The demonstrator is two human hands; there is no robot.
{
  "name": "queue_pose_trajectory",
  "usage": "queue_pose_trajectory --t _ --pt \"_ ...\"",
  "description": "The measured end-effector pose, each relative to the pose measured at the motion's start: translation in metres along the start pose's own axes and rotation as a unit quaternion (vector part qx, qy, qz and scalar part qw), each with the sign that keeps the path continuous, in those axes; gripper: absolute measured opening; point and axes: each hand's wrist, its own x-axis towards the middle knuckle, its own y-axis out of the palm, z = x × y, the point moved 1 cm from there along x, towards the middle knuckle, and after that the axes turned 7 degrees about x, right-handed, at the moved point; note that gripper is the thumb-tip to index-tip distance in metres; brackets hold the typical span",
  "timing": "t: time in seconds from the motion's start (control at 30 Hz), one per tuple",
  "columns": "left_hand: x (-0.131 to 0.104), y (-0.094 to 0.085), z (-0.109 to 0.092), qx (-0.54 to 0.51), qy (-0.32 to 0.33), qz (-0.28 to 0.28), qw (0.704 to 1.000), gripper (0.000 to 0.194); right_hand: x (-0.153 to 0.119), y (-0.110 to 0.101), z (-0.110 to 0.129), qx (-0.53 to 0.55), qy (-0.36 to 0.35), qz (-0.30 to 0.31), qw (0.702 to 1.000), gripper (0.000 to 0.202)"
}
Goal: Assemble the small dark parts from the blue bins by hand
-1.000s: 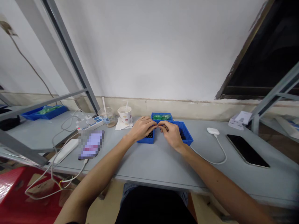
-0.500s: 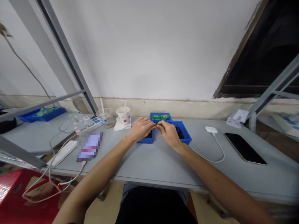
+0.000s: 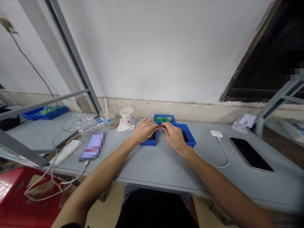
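Note:
My left hand (image 3: 145, 129) is closed in a pinch above a blue bin (image 3: 149, 142) that holds small dark round pieces. Opposite it, my right hand (image 3: 173, 135) pinches too, beside a second blue bin (image 3: 191, 136) with dark pieces inside. The fingertips of both hands nearly meet between the two bins. Whatever they hold is too small to make out. Behind the hands stands a third blue bin (image 3: 164, 123) with green pieces in it.
On the left of the grey table (image 3: 147, 167) are a paper cup (image 3: 127, 117), a clear plastic cup (image 3: 109, 119), a power strip (image 3: 95, 125) and a blurred purple phone (image 3: 93, 146). A white case (image 3: 216, 134) and a black phone (image 3: 251, 154) lie at the right.
The whole view has shifted and tilted slightly. Both hands keep their pinched pose with fingertips close together.

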Motion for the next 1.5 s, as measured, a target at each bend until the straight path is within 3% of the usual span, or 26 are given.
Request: queue_pose_trajectory --t 0.37,0.57,0.9,1.07,1.17,1.3,1.5 --pt "-0.001 -0.001 0.001 -0.035 0.005 0.01 0.999 0.034 0.0 0.005 0.0 -0.003 0.026 0.03 0.999 0.014" --pt "0.0 -0.002 -0.001 -0.027 0.025 -0.026 0.999 0.028 0.001 0.004 0.002 0.006 0.044 0.051 0.998 0.012" --pt "0.002 -0.003 -0.006 -0.023 0.034 -0.045 0.998 0.03 0.005 0.002 0.001 0.049 0.053 0.072 0.995 0.031" --pt "0.001 -0.01 0.01 -0.014 -0.007 -0.056 0.998 0.027 0.022 -0.015 -0.002 0.028 0.089 0.088 0.992 0.037" --pt "-0.003 -0.013 0.027 -0.003 -0.043 -0.043 0.998 0.029 0.037 -0.017 -0.007 -0.03 0.109 0.132 0.985 0.025" --pt "-0.011 -0.006 0.047 -0.013 -0.051 0.02 0.998 0.029 0.052 0.002 -0.014 -0.115 0.108 0.25 0.955 0.014" --pt "-0.021 0.008 0.061 0.005 -0.104 0.055 0.993 0.034 0.062 0.035 -0.025 -0.132 0.145 0.298 0.934 0.02"
